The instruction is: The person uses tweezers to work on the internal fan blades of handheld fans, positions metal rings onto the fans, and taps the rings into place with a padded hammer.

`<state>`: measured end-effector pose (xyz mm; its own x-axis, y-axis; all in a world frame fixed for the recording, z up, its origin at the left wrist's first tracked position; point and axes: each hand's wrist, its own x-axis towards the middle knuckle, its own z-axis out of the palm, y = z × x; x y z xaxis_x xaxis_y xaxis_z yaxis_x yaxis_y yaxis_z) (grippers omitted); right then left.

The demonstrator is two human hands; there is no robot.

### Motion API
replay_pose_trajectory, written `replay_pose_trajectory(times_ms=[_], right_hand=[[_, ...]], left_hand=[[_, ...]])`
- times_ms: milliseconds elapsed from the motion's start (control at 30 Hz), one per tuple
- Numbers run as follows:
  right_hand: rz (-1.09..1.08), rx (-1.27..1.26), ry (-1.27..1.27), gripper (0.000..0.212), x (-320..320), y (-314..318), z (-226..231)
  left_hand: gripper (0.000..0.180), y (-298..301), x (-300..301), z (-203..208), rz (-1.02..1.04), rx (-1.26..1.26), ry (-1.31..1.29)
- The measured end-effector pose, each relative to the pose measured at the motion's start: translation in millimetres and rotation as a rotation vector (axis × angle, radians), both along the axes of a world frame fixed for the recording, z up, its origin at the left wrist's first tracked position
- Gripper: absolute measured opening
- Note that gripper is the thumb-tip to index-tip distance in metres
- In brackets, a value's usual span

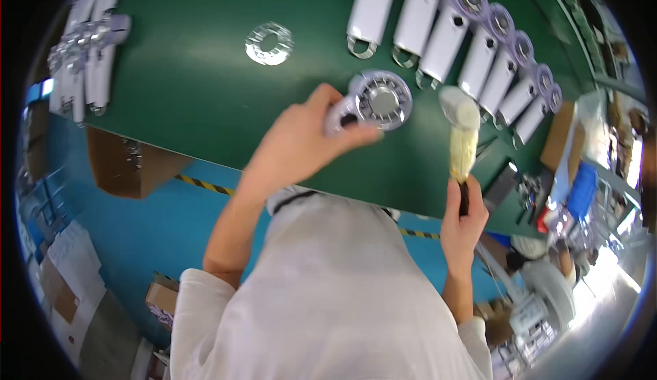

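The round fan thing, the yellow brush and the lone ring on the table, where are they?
round fan part (pixel 380 99), head view, centre of its grille.
yellow brush (pixel 462 151), head view, its bristles.
clear ring (pixel 269 43), head view, its rim.

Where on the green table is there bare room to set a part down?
The widest free patch of the green table lies left of the left hand, below the clear ring and right of the left-side fan pile. The upper right is crowded by the fan row, next to the right hand.
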<state>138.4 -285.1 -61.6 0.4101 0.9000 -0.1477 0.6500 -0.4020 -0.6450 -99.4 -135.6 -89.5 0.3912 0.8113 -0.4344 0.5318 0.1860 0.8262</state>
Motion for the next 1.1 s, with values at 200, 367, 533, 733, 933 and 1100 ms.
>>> replay_pose_trajectory(times_ms=[200, 367, 533, 733, 933, 1100], right_hand=[[0.137, 0.174, -0.289, 0.02, 14.6, -17.1, -58.7], [0.233, 0.342, -0.38, 0.026, 14.2, -8.4, -67.5], [0.241, 0.314, -0.526, 0.025, 14.9, -11.0, -79.0], [0.246, 0.36, -0.584, 0.028, 8.0, -6.9, -78.5], [0.267, 0.263, -0.486, 0.041, 6.2, 10.8, -58.7], [0.28, 0.5, -0.296, 0.046, -23.5, 43.1, -18.3]], left_hand=[[0.056, 66.8, -51.8, 15.9, 0.403, 0.167, -0.012], [0.054, 194.9, -138.6, -2.9, 0.542, 0.758, 0.191], [0.057, 319.4, -186.1, -40.7, 0.616, 0.888, 0.476], [0.055, 380.1, -228.0, -68.0, 0.603, 0.811, 0.705], [0.048, 385.1, -265.7, -75.1, 0.525, 0.969, 0.791], [0.036, 327.0, -180.0, -31.7, 0.46, 1.38, 1.17]])
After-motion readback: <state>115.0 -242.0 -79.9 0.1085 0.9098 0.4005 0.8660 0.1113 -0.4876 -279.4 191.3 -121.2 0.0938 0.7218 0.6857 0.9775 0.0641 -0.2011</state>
